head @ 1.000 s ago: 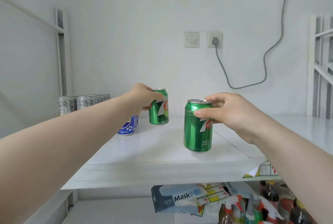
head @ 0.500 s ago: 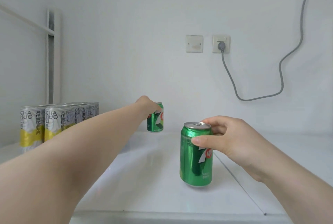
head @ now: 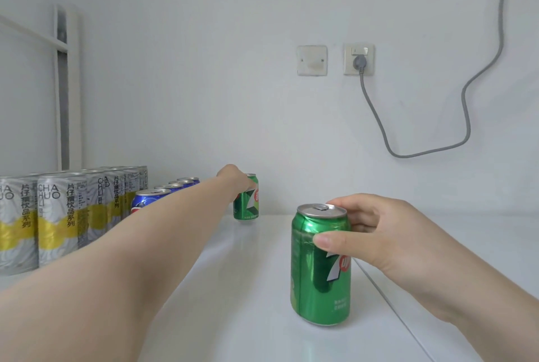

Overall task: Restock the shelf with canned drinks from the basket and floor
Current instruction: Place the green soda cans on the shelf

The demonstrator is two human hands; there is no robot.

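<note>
On the white shelf (head: 233, 288), my left hand (head: 234, 179) reaches far back and grips the top of a green 7up can (head: 248, 204) that stands near the back wall. My right hand (head: 379, 233) is closed around the upper part of a second green 7up can (head: 320, 268), upright near the shelf's front middle. My left arm hides part of a row of blue cans (head: 163, 194) at the left.
Rows of tall silver-and-yellow cans (head: 55, 218) fill the shelf's left side, beside a white upright post (head: 67, 84). On the back wall are a blank plate (head: 311, 60) and a socket (head: 358, 59) with a grey cable (head: 466, 116) hanging down.
The view has moved closer to and level with the shelf. My left hand has carried its can further back towards the wall. The right can stays upright in my right hand.
</note>
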